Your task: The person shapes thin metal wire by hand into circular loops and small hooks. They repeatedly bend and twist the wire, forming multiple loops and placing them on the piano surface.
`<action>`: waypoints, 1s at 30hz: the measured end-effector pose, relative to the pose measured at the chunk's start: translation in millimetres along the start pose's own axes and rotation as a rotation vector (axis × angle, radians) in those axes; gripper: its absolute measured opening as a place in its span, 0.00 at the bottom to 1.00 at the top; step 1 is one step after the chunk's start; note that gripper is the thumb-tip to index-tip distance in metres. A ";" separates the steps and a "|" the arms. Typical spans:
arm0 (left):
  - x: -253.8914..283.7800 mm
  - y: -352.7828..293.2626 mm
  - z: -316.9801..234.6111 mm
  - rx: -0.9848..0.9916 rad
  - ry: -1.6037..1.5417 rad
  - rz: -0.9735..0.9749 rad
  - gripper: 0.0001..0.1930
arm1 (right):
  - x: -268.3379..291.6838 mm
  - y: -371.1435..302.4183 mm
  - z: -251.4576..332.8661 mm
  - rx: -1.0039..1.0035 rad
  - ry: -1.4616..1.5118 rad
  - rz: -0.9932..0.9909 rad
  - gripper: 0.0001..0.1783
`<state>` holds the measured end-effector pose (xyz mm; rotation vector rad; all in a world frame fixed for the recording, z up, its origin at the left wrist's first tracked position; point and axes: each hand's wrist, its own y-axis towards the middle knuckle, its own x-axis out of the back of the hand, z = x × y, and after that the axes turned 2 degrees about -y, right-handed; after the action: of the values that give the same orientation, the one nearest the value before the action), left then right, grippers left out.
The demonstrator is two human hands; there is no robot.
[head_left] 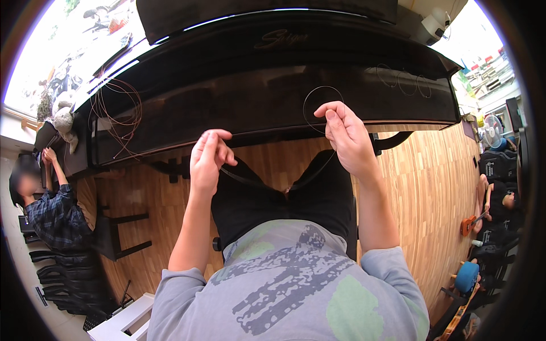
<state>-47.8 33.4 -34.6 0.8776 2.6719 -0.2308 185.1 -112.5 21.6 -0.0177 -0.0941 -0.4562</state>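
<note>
My left hand is closed in a pinch with its fingertips pressed together, at the front edge of the black piano. My right hand pinches a thin wire string, whose dark loop stands up beyond the fingers against the piano. A dark length of the string appears to sag over my lap between both hands. On the piano's left part lies a loose coil of copper-coloured wire. Several thin wire rings lie on its right part.
At the left sits another person in a plaid shirt, hands raised by the piano's end, near a dark stool. Far right, a person has an orange ukulele; a blue round stool and a fan are nearby. Wooden floor surrounds me.
</note>
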 end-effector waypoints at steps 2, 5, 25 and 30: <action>5.4 -8.9 -10.6 0.061 0.298 0.149 0.15 | -4.7 1.5 -2.1 -0.013 -0.024 -0.010 0.13; -22.6 -18.0 -40.7 0.031 0.752 0.174 0.13 | -10.9 7.0 -4.7 -0.053 0.038 0.026 0.12; -70.8 5.0 -37.0 -0.770 1.137 -0.145 0.20 | -55.4 -18.9 25.2 0.031 -0.510 0.155 0.08; -67.3 12.9 -33.2 -0.522 0.778 -0.156 0.11 | -57.3 -22.7 11.5 0.219 -0.427 0.152 0.08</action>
<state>2.9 15.1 19.2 0.6658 3.2233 0.9184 122.9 -107.3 27.5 0.0925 -0.5585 -0.2820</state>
